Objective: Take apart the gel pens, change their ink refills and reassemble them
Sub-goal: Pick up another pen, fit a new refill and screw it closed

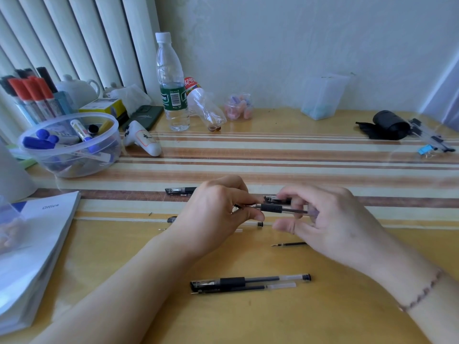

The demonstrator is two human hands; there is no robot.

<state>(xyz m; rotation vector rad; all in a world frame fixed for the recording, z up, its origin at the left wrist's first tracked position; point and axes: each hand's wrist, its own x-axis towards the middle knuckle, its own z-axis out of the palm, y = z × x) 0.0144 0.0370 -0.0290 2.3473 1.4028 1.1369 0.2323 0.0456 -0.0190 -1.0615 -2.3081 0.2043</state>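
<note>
Fingers (250, 214) of both hands pinch one gel pen (278, 209) between them, above the table (323, 306).

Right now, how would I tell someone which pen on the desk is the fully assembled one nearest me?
On the yellow desk, look below both hands, nearest its front edge. The capped pen lies there, black grip, cap on its left end; the thinner bare refill lies alongside it.

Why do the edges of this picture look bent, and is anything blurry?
Head view: the wide lens bows the blinds and the table edge; soft daylight, faint shadows; the box on the right looks hazy; the hands and pen stay fairly sharp.
</note>
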